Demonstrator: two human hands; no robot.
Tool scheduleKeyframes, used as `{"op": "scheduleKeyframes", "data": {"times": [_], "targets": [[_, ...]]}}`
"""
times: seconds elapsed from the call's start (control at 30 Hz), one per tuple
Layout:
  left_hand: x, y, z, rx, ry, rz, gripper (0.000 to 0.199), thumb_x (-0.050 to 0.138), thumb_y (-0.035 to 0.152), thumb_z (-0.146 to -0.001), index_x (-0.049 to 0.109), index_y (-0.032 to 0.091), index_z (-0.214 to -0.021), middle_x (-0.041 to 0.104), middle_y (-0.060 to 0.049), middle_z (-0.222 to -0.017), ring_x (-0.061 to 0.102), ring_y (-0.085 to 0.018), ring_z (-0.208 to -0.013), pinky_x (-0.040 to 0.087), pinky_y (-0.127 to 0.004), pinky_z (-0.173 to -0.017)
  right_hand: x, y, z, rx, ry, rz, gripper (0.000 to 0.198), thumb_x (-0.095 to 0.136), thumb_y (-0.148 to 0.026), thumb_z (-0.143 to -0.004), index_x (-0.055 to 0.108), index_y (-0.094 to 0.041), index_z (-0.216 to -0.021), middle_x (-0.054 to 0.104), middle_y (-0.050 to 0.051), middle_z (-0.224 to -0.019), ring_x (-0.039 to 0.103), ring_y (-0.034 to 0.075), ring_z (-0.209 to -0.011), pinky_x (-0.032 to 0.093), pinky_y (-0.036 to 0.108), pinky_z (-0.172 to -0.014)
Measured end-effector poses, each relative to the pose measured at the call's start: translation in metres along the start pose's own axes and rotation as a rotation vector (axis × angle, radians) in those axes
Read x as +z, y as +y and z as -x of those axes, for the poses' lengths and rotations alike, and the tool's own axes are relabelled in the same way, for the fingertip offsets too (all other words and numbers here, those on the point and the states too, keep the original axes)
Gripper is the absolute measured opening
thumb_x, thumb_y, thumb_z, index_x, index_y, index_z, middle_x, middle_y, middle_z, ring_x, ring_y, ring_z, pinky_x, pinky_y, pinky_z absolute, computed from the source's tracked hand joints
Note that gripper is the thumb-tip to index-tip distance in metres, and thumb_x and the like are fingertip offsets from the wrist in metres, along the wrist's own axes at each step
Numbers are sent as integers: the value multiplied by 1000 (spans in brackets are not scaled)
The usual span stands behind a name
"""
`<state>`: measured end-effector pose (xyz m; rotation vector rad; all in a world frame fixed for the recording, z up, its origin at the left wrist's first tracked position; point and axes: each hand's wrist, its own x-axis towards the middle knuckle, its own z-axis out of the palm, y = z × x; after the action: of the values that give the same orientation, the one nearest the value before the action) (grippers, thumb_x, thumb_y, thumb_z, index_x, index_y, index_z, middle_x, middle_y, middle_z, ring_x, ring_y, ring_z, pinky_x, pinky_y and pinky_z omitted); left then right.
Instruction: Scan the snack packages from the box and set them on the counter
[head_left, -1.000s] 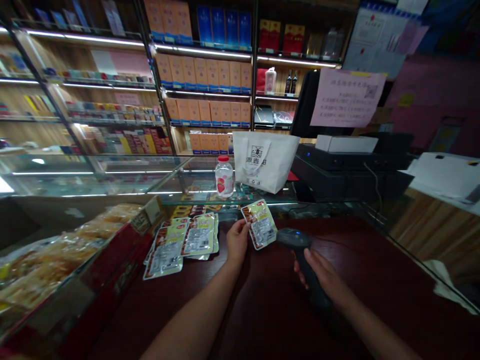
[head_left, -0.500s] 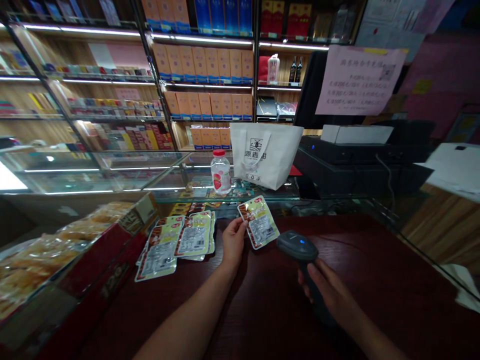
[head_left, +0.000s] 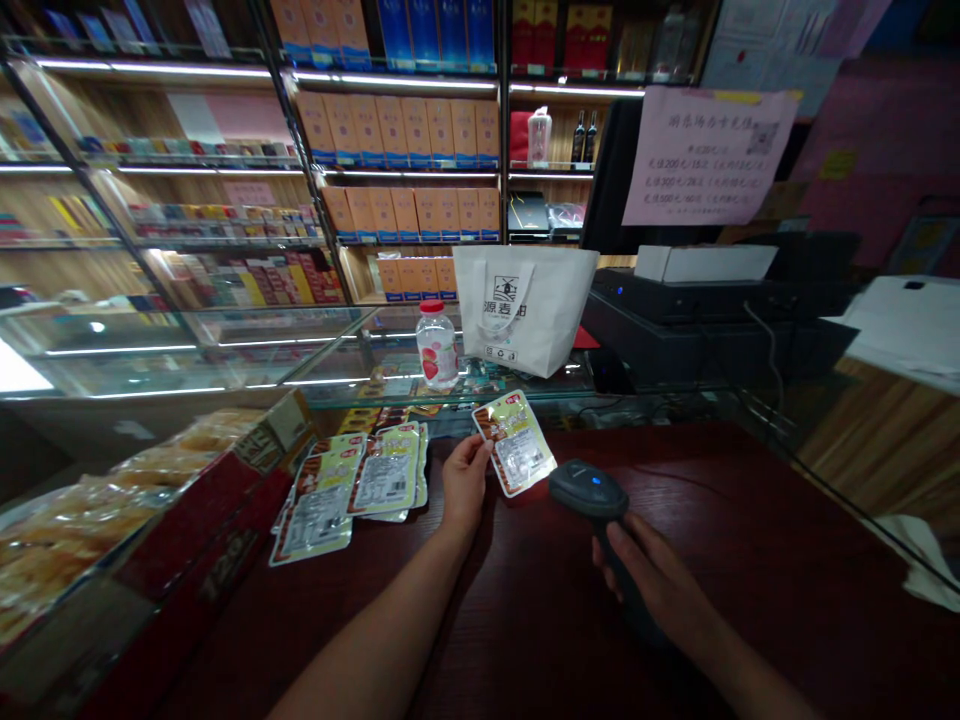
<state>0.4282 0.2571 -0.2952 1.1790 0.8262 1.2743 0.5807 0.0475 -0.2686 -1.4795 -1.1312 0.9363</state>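
My left hand (head_left: 465, 484) pinches the left edge of a yellow-green snack packet (head_left: 516, 445), its printed label side facing up. In my right hand (head_left: 649, 565) is a dark barcode scanner (head_left: 589, 492), gripped by its handle, a blue light glowing on top. The scanner's head points at the packet's lower right corner, close beside it, and a bright patch shows on that corner. Left of my left hand, several similar packets (head_left: 386, 470) lie in overlapping piles on the dark red wooden counter (head_left: 525, 610).
A red box of wrapped snacks (head_left: 202, 510) stands at left. Behind the counter, a glass display case (head_left: 330, 345) bears a red-capped bottle (head_left: 437, 345) and a white paper bag (head_left: 525, 310). A monitor with a pink notice (head_left: 709, 155) and a black cash drawer (head_left: 697, 335) stand at right.
The view has shifted slightly. A bright patch now shows on the held packet's lower right corner, near the scanner. Both hands keep their holds.
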Motion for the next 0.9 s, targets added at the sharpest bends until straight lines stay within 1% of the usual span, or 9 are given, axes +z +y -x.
{"op": "scheduleKeyframes", "data": {"times": [0.17,0.3,0.4,0.43,0.53,0.63,0.73,0.8,0.9], "targets": [[0,3,0,1,3,1,27,70,36,-74,73,16,-93,75,-7,-96,68,-20,-85,52,-31,-83,0,-2,2,-25,25,-16,48,44,-63,-95,59,-18,-88,60,3,-75,55,15,-58,45,26,-51],[0,5,2,-3,-36,-4,33,73,40,-72,73,16,-95,75,-8,-97,68,-20,-86,52,-31,-82,1,-3,-2,-23,32,-55,50,47,-64,-94,59,-17,-86,60,2,-70,55,14,-55,45,24,-49],[5,6,7,-29,-61,-31,36,76,42,-69,73,15,-94,75,-8,-94,68,-20,-81,53,-29,-76,2,-8,-6,37,-22,-274,56,53,-70,-88,60,-16,-97,62,2,-74,55,12,-51,42,21,-43],[8,9,8,-40,-71,-39,37,77,42,-68,74,15,-94,75,-7,-93,68,-19,-78,53,-29,-74,2,-9,-8,67,-69,-372,60,54,-73,-85,60,-15,-99,63,2,-72,54,11,-48,40,20,-40],[21,27,8,-35,-67,-17,40,80,43,-65,74,16,-94,75,-6,-92,68,-18,-75,54,-28,-70,-1,-10,-16,140,-167,-585,69,56,-76,-81,64,-11,-102,63,3,-67,52,10,-43,38,19,-36],[43,63,-1,66,-30,42,40,81,42,-65,73,17,-95,75,-5,-95,68,-18,-77,56,-28,-71,-8,-3,-27,258,-154,-698,69,54,-75,-84,64,-10,-105,63,3,-65,53,10,-42,38,18,-36],[74,98,-11,117,-98,44,34,80,37,-67,71,16,-92,74,-4,-91,68,-16,-75,58,-27,-69,-14,6,-37,343,-104,-728,61,46,-68,-92,64,-11,-100,63,3,-65,54,10,-43,39,18,-37],[102,108,-13,17,-216,27,27,80,29,-67,70,14,-86,73,-4,-86,68,-15,-71,58,-26,-65,-15,8,-43,365,-83,-738,58,41,-64,-96,63,-11,-96,62,2,-63,54,10,-43,39,18,-37],[152,99,-6,-282,-455,-21,15,77,16,-69,66,13,-80,72,-6,-82,67,-14,-66,58,-25,-61,-14,6,-47,389,-90,-748,57,29,-56,-103,62,-11,-93,61,2,-62,53,10,-43,38,18,-38]]}}
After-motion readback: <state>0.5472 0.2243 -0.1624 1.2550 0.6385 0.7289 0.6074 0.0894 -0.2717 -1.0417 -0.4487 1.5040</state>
